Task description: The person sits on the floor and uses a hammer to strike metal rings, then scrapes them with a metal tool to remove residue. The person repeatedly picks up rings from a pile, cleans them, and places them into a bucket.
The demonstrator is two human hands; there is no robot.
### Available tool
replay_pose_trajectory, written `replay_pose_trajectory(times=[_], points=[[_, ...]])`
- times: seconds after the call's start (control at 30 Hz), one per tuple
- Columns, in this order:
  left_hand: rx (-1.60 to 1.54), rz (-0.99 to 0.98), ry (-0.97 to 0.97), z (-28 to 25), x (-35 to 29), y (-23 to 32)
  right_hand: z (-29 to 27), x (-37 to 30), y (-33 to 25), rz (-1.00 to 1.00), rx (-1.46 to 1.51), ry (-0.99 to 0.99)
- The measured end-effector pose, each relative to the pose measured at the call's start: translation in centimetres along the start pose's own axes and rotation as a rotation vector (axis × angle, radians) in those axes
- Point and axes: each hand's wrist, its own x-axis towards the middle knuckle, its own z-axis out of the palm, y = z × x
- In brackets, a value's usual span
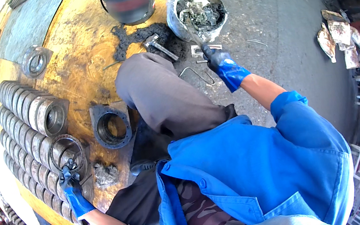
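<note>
My right hand, in a blue glove with dark, soiled fingers, is closed round the handle of a flat scraper. Its blade reaches into a plastic-lined bowl of dark, greasy paste. At the lower left, my left hand, also gloved, has its fingers curled over the near rim of a round metal housing. That housing sits at the front end of stacked rows of similar metal rings. A single square-flanged housing rests apart, to their right.
A black bucket stands at the top beside dark paste smeared on the yellow board. Near my knee lie a large bolt and a bent wire. A crumpled wad is by my left hand. Dirty bags lie far right.
</note>
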Motion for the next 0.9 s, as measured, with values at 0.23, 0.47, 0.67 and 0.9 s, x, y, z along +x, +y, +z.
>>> replay_pose_trajectory(times=[0.23, 0.47, 0.67, 0.9], points=[[0.274, 0.15, 0.019, -0.3, 0.8, -0.4, 0.0, -2.3, 5.0, -0.132, -0.024, 0.144], [0.496, 0.228, -0.007, -0.5, -0.8, 0.5, -2.6, 3.8, 10.4, 0.424, 1.775, 0.166], [0.086, 0.051, 0.041, 0.8, -1.8, 1.4, 0.5, 5.4, 16.7, 0.843, 2.087, 0.254], [0.002, 0.114, 0.027, 0.0, 0.2, -0.9, 3.0, -0.6, 21.6, 0.91, 2.173, 0.297]])
